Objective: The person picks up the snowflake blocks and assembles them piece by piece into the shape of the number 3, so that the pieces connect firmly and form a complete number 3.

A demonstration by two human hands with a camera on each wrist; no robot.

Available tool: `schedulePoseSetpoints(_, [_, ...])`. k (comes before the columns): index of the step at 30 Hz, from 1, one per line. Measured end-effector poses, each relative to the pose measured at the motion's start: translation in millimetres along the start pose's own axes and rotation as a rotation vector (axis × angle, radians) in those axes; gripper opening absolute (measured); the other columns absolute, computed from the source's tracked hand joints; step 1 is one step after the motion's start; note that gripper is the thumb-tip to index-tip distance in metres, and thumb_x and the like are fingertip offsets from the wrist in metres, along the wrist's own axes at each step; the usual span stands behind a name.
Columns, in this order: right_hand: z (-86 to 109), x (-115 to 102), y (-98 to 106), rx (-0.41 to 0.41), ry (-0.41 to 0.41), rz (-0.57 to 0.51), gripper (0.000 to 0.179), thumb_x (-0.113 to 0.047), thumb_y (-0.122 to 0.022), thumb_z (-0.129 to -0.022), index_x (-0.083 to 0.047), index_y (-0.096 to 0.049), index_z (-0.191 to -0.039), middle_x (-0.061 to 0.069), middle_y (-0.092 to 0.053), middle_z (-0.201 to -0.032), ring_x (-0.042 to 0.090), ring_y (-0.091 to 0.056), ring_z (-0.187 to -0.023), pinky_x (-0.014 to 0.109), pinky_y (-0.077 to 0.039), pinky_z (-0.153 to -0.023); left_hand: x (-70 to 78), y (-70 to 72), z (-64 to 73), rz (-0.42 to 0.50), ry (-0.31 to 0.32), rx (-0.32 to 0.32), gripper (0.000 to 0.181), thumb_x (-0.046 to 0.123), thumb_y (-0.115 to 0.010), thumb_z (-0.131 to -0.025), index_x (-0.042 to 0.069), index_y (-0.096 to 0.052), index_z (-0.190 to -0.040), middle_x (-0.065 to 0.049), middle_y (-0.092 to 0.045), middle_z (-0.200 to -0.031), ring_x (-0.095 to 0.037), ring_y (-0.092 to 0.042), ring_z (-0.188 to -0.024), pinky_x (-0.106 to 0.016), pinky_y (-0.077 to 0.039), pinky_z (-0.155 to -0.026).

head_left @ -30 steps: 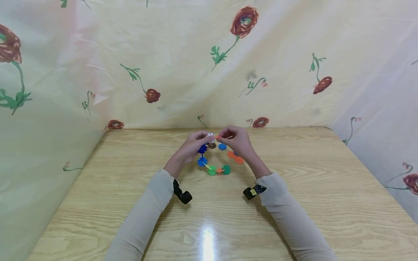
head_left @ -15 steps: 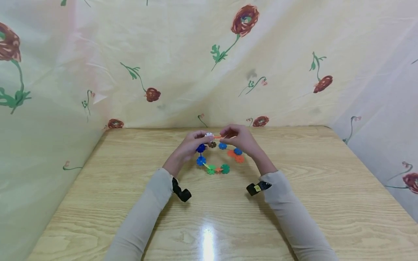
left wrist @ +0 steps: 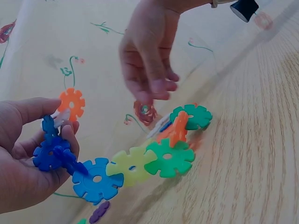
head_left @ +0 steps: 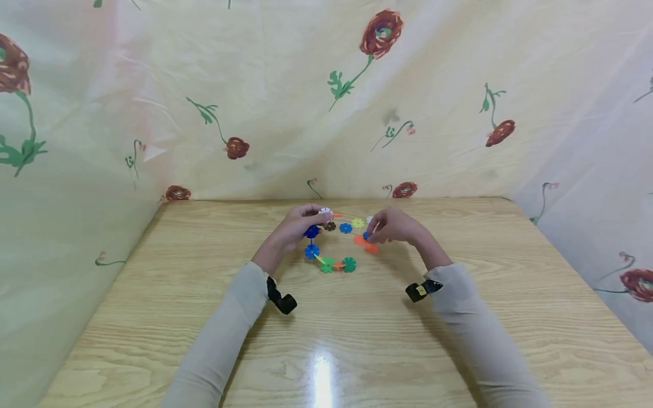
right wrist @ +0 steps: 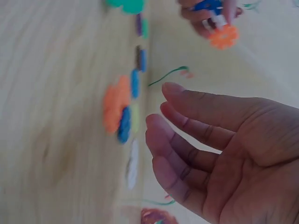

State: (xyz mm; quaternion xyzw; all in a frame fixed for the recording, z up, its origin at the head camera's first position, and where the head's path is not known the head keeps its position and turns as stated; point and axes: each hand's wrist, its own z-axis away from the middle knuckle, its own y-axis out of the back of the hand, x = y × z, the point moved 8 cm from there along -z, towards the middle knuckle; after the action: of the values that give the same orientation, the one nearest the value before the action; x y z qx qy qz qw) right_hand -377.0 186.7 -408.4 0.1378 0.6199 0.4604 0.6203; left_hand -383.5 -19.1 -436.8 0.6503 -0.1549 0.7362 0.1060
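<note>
My left hand [head_left: 301, 225] holds a chain of interlocking plastic flower discs, its fingers and thumb around the dark blue discs [left wrist: 49, 155] and a white disc [head_left: 325, 212]. An orange disc [left wrist: 78, 101] stands edge-out from the white one. From the hand the chain hangs through a light blue disc [left wrist: 86, 186], a yellow one [left wrist: 122, 169], a bright green one [left wrist: 177, 165] and an orange one to a dark green disc [left wrist: 202, 120]. Holding nothing, my right hand [head_left: 395, 225] hovers with loosely bent fingers near loose orange discs [right wrist: 113, 107] and a blue disc [right wrist: 124, 126].
Loose discs lie in a rough row toward the table's back: brown [head_left: 330, 226], blue [head_left: 346, 228], yellow [head_left: 358, 223] and white [head_left: 369, 219]. A flowered cloth [head_left: 285, 102] hangs behind the wooden table [head_left: 316, 323]. Each wrist wears a black camera.
My right hand has let go of the orange disc at the chain's end and moved right, over the loose blue and orange discs. My left hand stays nearly in place with the chain.
</note>
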Motion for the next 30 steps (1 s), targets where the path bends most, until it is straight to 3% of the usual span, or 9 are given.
schedulePoseSetpoints(4, [-0.2, 14.7, -2.7, -0.028, -0.057, 0.061, 0.019, -0.013, -0.078, -0.089, 0.002, -0.072, -0.100, 0.008, -0.069, -0.084, 0.019, -0.062, -0.072, 0.032, -0.052, -0.067, 0.3, 0.9, -0.3, -0.002, 0.003, 0.003, 0.018, 0.021, -0.068, -0.100, 0.009, -0.068, -0.114, -0.001, -0.066, -0.106, -0.040, -0.055, -0.126, -0.041, -0.051, -0.097])
schedulePoseSetpoints(8, [-1.8, 25.6, -7.8, -0.026, -0.074, 0.093, 0.022, -0.017, -0.083, -0.084, -0.001, -0.072, -0.094, 0.008, -0.071, -0.088, 0.017, -0.061, -0.075, 0.028, -0.050, -0.066, 1.6, 0.4, 0.6, 0.010, 0.004, -0.002, 0.022, 0.018, -0.066, -0.101, 0.004, -0.065, -0.118, -0.004, -0.066, -0.108, -0.042, -0.054, -0.128, -0.050, -0.048, -0.107])
schedulePoseSetpoints(12, [-2.8, 25.9, -13.2, 0.002, -0.062, 0.115, 0.022, -0.019, -0.086, -0.081, -0.004, -0.072, -0.089, 0.009, -0.073, -0.092, 0.017, -0.060, -0.081, 0.025, -0.048, -0.068, 1.5, -0.3, 1.2, 0.024, 0.007, -0.009, 0.026, 0.015, -0.063, -0.102, 0.001, -0.062, -0.123, -0.007, -0.066, -0.110, -0.044, -0.053, -0.130, -0.057, -0.042, -0.114])
schedulePoseSetpoints(19, [-5.0, 21.8, -18.3, 0.021, -0.067, 0.097, 0.024, -0.015, -0.087, -0.080, -0.004, -0.066, -0.086, 0.003, -0.061, -0.081, 0.017, -0.051, -0.076, 0.026, -0.042, -0.065, 0.9, -0.5, 0.7, 0.026, -0.025, -0.023, 0.019, 0.016, -0.064, -0.101, 0.002, -0.065, -0.114, -0.004, -0.065, -0.107, -0.048, -0.049, -0.132, -0.059, -0.040, -0.115])
schedulePoseSetpoints(24, [-9.4, 17.8, -16.3, 0.052, -0.047, 0.015, 0.022, -0.008, -0.082, -0.083, -0.002, -0.063, -0.090, 0.006, -0.058, -0.084, 0.017, -0.051, -0.075, 0.027, -0.045, -0.063, 1.1, 0.0, 0.7, 0.020, -0.026, -0.023, 0.020, 0.016, -0.064, -0.101, 0.002, -0.065, -0.116, -0.001, -0.064, -0.106, -0.047, -0.049, -0.131, -0.059, -0.040, -0.115])
schedulePoseSetpoints(30, [-10.9, 5.8, -6.6, 0.145, 0.011, -0.202, 0.020, -0.005, -0.073, -0.092, 0.006, -0.067, -0.108, 0.012, -0.070, -0.086, 0.022, -0.067, -0.075, 0.037, -0.059, -0.071, 1.7, -0.7, 1.2, 0.023, -0.006, -0.019, 0.023, 0.016, -0.064, -0.101, 0.001, -0.063, -0.119, -0.020, -0.065, -0.125, -0.047, -0.050, -0.133, -0.058, -0.042, -0.114])
